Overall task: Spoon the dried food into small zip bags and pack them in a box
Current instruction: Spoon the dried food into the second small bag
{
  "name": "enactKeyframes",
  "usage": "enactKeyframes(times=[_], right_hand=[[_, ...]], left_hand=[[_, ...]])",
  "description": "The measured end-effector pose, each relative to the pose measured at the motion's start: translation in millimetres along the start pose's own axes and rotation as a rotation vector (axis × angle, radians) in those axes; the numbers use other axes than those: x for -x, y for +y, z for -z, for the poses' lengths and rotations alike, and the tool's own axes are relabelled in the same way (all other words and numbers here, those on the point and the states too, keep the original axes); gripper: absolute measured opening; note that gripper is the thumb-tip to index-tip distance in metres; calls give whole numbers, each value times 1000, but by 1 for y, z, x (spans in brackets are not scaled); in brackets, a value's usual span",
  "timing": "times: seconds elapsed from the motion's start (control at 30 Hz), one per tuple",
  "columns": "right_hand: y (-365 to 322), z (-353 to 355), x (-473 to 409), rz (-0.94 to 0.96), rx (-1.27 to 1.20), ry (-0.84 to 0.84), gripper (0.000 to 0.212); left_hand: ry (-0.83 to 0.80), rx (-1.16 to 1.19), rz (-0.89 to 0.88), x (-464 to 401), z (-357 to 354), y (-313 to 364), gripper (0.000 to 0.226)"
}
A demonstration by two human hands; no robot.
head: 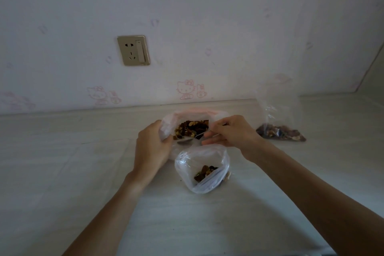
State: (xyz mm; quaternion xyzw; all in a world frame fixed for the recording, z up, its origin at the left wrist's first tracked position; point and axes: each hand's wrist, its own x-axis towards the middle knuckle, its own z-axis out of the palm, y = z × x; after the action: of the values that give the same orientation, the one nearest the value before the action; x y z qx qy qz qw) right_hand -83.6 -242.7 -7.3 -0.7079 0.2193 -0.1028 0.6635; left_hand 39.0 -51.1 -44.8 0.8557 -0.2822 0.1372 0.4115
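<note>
1. While both bare forearms reach in from the lower edge, the pale, faintly wood-grained tabletop carries three plastic bags in front of a wall.
2. Large translucent white plastic bag with a pinkish rim: stands open at the centre rear, holding a mixed brown, dark and yellowish dried food.
3. Left hand: fingers curled round the left edge of the large bag's mouth, gripping the plastic and holding it apart.
4. Right hand: fingers bent, pinching the thin handle of a small silvery metal spoon at the bag's right edge; the spoon bowl lies low at the near lip of the large bag. Whether the hand also grips the bag plastic cannot be told.
5. Small clear plastic zip bag: lies just in front of the large bag, between the two forearms, mouth open and tilted toward the viewer, with a small portion of the dried mix at its bottom. Neither hand touches it.
6. Second clear zip bag, filled at its base with the same dark mix: stands well to the right, near the wall, its empty upper part upright.
7. Beige wall socket with switch: mounted on the white wall above, left of centre; faint pink cartoon cat prints run along the wall base.
</note>
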Motion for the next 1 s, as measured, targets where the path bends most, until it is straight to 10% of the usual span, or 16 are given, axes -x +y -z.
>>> enactKeyframes(times=[1.0], right_hand=[[15,-10,-8,99,-211,151,11]], left_hand=[[-79,323,154,-4,10,14,6]])
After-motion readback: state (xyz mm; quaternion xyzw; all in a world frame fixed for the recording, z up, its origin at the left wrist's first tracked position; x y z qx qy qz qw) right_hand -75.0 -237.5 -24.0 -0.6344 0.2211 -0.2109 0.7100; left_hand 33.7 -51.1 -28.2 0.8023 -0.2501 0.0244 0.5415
